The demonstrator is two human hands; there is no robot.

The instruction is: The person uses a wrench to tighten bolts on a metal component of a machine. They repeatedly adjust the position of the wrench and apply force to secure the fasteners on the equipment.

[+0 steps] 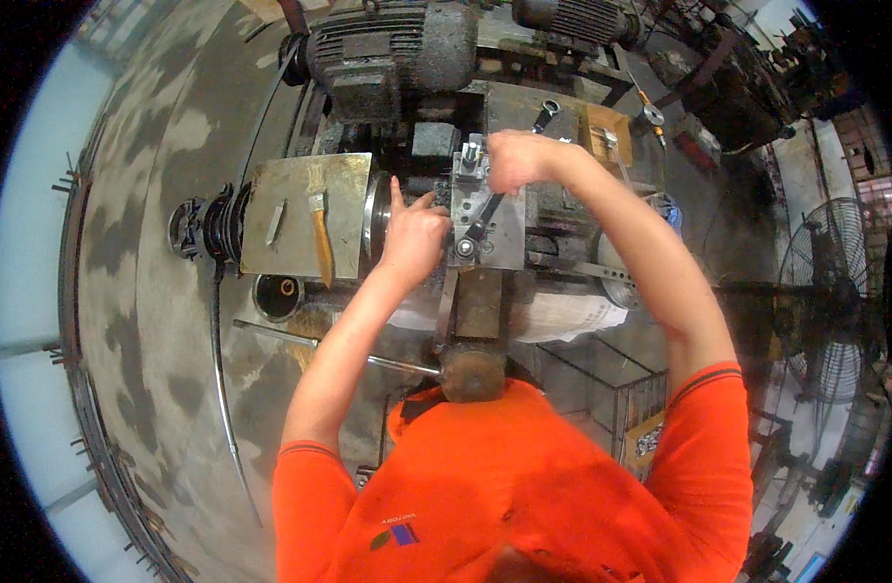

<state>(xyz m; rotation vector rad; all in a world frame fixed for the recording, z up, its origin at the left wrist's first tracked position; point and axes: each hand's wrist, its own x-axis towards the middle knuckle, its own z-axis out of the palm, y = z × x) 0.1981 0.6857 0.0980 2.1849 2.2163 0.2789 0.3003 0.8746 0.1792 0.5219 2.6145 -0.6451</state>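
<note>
My right hand (pixel 520 161) is closed in a fist around a dark wrench (pixel 483 216). The wrench's near end sits over a bolt (pixel 464 249) on a metal clamping plate (pixel 507 243). Beyond the fist a ring-shaped end of it shows, in line with the near part. Another upright bolt (pixel 471 155) stands on the plate, just left of the fist. My left hand (pixel 414 236) is empty, its index finger stretched forward and the others partly bent. It is beside a shiny round metal disc (pixel 377 216), to the plate's left; whether it touches the disc I cannot tell.
A metal sheet (pixel 289 243) at left carries a wooden-handled brush (pixel 322 233). Large motors (pixel 397 47) stand at the back, with a cardboard box (pixel 604 131) at the back right. A long metal lever (pixel 402 365) sticks out near my body. A floor fan (pixel 827 291) stands far right.
</note>
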